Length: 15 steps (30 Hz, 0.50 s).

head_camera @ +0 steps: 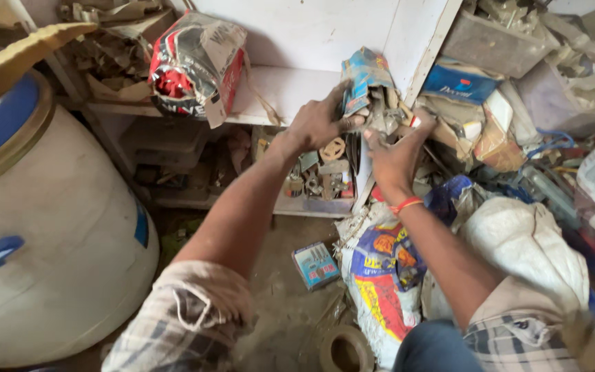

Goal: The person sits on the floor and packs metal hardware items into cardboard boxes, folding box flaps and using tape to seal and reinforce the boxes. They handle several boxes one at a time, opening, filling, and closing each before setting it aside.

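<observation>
At the edge of a white shelf [290, 86], in the head view, both hands meet on a crumpled blue packet [364, 79] stuffed with grey scraps. The left hand [318, 124] has its grip curled against the packet's lower left side, fingers pressed to it. The right hand [395, 155], with an orange band at the wrist, has its grip closed round the scraps just under and right of the packet, thumb up. The packet leans against the shelf's upright white panel [418, 48].

Below the hands, a lower shelf holds a heap of small metal fittings [325, 172]. On the upper shelf to the left lies a red, black and white bag [194, 65]. A large white drum with a blue lid [43, 234] fills the left side. On the dirty floor sit a small blue box [315, 264], a roll of tape [344, 350] and a printed white sack [383, 275].
</observation>
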Motion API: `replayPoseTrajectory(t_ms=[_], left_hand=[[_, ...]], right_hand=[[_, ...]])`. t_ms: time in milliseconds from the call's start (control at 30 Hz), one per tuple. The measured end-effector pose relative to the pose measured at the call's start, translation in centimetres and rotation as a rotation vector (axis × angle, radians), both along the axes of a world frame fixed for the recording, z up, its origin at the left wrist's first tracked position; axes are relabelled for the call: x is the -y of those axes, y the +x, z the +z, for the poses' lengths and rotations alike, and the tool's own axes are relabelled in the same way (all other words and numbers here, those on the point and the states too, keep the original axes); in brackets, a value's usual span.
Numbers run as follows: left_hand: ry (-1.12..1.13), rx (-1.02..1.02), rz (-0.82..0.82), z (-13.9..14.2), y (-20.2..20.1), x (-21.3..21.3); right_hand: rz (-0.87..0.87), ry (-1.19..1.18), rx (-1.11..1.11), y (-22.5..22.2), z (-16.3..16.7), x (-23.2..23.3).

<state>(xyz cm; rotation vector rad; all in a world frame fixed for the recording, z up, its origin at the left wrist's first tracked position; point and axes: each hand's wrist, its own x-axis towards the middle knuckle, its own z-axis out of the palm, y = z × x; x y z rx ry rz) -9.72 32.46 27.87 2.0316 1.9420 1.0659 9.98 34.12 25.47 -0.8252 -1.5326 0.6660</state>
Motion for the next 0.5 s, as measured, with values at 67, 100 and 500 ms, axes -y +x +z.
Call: replayPoseTrajectory(t_ms=[67, 100, 500], left_hand=[[0.081, -0.066, -0.127, 0.0, -0.7, -0.1], [0.117, -0.085, -0.193, -0.2, -1.1, 0.0], [-0.35, -0.734, -0.461, -17.0, -5.4, 23.2]], right_hand=[[0.054, -0.17, -0.045, 0.9, 0.0, 0.2], [-0.088, 0.13, 0.108, 1.5, 0.4, 0.0], [0.433, 0.459, 0.709, 1.3, 3.8, 12.6]])
